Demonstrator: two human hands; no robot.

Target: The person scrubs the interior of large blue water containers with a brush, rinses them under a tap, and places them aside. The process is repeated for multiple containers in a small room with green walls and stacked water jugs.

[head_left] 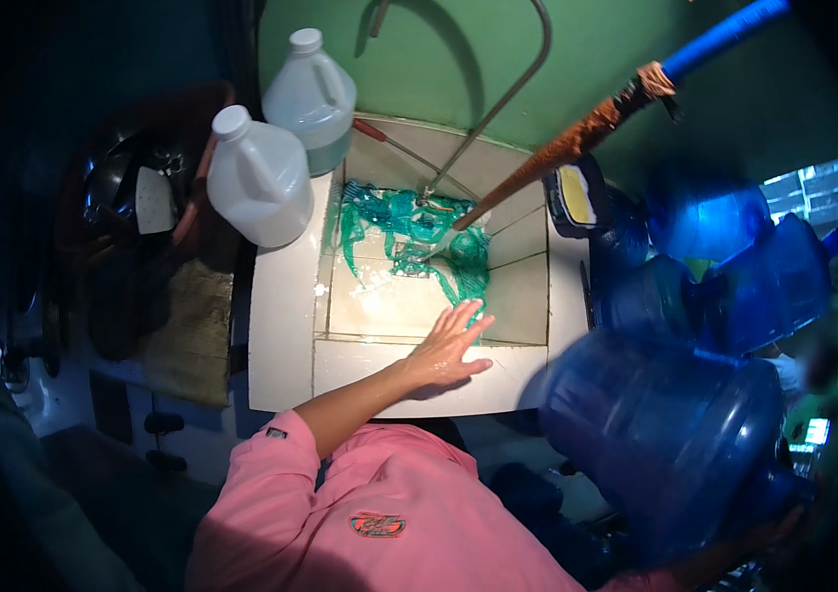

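Note:
My left hand (pixel 452 347) reaches over the near edge of a white tiled sink (pixel 519 273), fingers spread and holding nothing. Its fingertips overlap the lower end of a crumpled green, netlike plastic material (pixel 468 264) in the basin; whether they touch it I cannot tell. On the right, a large blue water jug (pixel 661 434) is tipped with its neck toward the lower right. My right hand (pixel 779 533), dim at the lower right, closes round the neck end of that jug. Shadow hides part of its fingers.
Two white-capped jugs (pixel 261 183) stand on the sink's left ledge. A rusty pipe (pixel 557 148) with a blue upper section slants into the basin. A thin curved metal pipe (pixel 498 104), a dark tray with a yellow sponge (pixel 575 194), more blue jugs (pixel 769 276) and a reddish tub (pixel 204 187) surround it.

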